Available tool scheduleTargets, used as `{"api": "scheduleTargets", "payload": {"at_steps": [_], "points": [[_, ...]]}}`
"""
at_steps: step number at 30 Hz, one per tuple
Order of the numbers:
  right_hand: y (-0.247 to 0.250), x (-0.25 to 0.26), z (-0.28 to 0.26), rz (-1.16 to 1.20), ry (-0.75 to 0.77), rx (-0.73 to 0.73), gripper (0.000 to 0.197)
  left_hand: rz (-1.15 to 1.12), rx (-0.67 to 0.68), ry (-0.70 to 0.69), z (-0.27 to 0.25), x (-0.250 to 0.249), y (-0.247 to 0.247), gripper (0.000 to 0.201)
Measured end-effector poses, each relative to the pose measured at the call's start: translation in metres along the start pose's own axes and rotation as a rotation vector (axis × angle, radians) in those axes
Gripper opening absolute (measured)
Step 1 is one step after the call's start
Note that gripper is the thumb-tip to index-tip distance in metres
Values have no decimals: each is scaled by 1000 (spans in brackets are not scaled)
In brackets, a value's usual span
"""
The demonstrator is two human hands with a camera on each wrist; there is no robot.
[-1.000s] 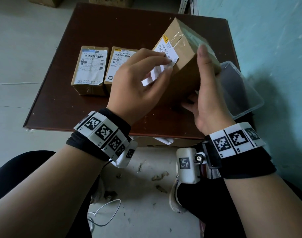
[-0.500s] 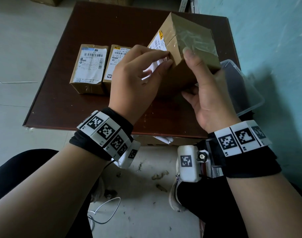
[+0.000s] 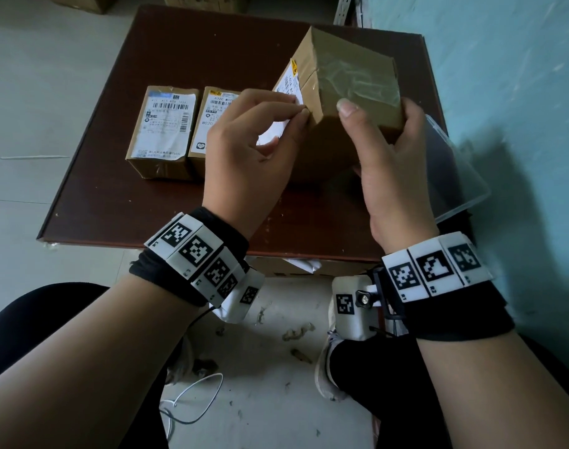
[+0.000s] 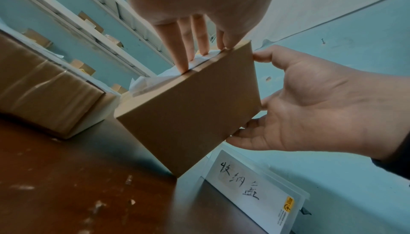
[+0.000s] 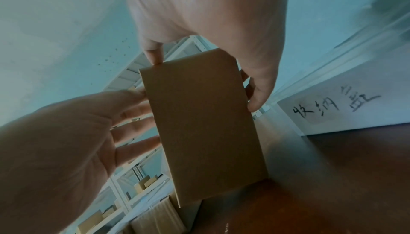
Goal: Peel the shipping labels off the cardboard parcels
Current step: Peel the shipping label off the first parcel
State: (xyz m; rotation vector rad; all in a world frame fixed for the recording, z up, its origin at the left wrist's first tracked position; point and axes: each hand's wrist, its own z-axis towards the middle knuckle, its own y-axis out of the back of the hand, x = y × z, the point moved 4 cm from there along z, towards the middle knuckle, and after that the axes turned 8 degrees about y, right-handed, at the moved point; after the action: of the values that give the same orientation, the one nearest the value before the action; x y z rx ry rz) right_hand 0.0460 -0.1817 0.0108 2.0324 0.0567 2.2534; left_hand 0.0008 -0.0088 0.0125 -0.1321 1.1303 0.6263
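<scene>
A brown cardboard parcel stands tilted on one corner on the dark brown table. My right hand grips it, thumb on the taped face and fingers behind. Its white shipping label is partly lifted from the left face. My left hand pinches the label's loose edge near the box corner. In the left wrist view the fingers lie along the parcel edge over the crumpled label. Two other labelled parcels lie flat on the left.
A clear plastic container with a handwritten tag sits at the table's right edge, against the turquoise wall. Shelves holding boxes stand behind. My legs, a white cable and scraps are on the floor below.
The parcel has turned, bringing its taped face towards me and its labelled face away to the left. My right thumb has shifted onto the taped face. My left hand stays on the label.
</scene>
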Motion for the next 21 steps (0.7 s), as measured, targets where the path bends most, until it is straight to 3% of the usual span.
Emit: {"api": "scheduleTargets", "payload": {"at_steps": [8, 13, 21], "points": [[-1, -1, -2, 10, -9, -22, 94, 9, 11, -37, -4, 0, 0, 12], [-2, -1, -3, -85, 31, -1, 115, 13, 35, -63, -6, 2, -1, 12], [1, 10, -4, -252, 55, 14, 105, 41, 65, -72, -4, -1, 0, 9]]}}
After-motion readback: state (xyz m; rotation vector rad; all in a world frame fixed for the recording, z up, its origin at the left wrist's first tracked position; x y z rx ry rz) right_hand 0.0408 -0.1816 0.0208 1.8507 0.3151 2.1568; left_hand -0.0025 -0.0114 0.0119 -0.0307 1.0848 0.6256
